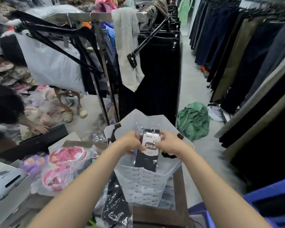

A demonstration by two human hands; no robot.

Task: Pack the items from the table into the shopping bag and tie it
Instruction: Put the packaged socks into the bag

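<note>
Head view: pink packets (64, 163) are lying left on the table (155, 214), a rack (105, 18) is standing behind, and a green cloth (194, 120) is lying on the floor. The sock pack (149, 150) is standing upright, long axis vertical, half inside the open bag (143, 188). The left hand (130, 142) and right hand (167, 143), 2 together, are pinching its top edges.

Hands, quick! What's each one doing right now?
Left hand: closed on the sock packet, gripping its left edge over the shopping bag.
Right hand: closed on the same sock packet, gripping its right edge.
</note>
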